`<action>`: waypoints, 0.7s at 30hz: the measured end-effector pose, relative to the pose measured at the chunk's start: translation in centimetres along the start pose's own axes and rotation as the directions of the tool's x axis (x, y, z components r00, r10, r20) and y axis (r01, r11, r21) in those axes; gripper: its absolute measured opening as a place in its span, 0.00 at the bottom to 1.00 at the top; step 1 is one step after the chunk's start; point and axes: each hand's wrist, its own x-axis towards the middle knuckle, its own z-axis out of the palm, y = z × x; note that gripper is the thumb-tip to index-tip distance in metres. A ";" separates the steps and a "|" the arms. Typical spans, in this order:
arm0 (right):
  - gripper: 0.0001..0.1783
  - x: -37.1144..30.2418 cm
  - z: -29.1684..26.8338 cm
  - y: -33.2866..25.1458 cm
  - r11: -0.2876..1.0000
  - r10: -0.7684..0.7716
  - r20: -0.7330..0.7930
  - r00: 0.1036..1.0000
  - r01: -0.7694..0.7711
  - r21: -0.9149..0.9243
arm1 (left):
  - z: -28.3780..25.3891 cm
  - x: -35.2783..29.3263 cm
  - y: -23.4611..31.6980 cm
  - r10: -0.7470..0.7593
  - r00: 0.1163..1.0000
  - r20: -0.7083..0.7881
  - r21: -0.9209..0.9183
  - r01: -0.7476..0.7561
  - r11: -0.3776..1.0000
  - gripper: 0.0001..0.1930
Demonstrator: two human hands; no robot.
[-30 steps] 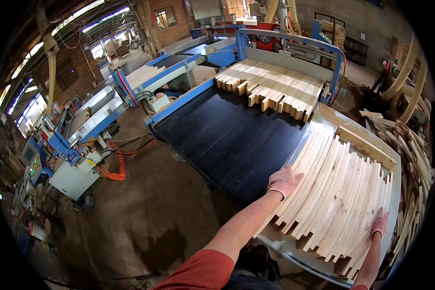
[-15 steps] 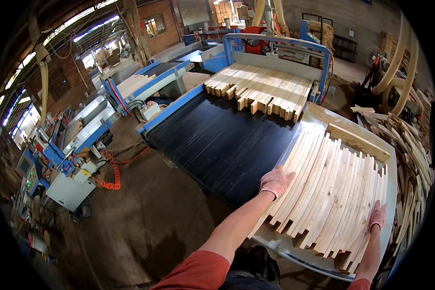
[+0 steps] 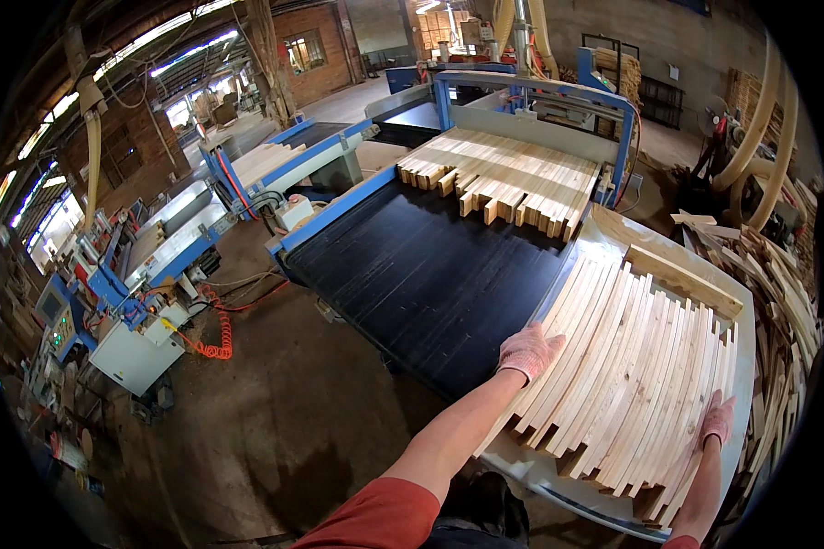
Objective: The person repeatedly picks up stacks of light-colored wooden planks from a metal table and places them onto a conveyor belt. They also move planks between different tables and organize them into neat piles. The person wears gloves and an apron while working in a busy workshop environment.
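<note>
A row of long, pale wooden strips (image 3: 618,366) lies side by side on a light metal side table, their near ends uneven. My left hand (image 3: 529,352), in a pinkish knit glove, grips the row's left edge, beside the black belt. Against the outermost strips on the right rests my right hand (image 3: 719,418), gloved the same way, its fingers pointing away from me. The row is held between both hands. A wooden stop block (image 3: 685,282) sits at the far end of these strips.
The black conveyor belt (image 3: 421,284) carries another batch of wooden strips (image 3: 513,169) beneath a blue machine frame (image 3: 540,82). Loose offcuts (image 3: 778,302) are heaped at the right. Further left stand a control panel (image 3: 57,320) and a coiled orange hose (image 3: 218,334).
The whole view has shifted slightly, with things now a little further right and lower. Both hands stay on the same edges of the row. A red shape behind the blue frame no longer shows.
</note>
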 end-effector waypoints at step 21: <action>0.48 -3.0 -2.5 -1.3 0.999 -0.022 -0.016 1.000 0.023 0.029 | 2.1 1.0 -1.1 0.125 0.988 -0.092 0.073 -0.119 0.990 0.43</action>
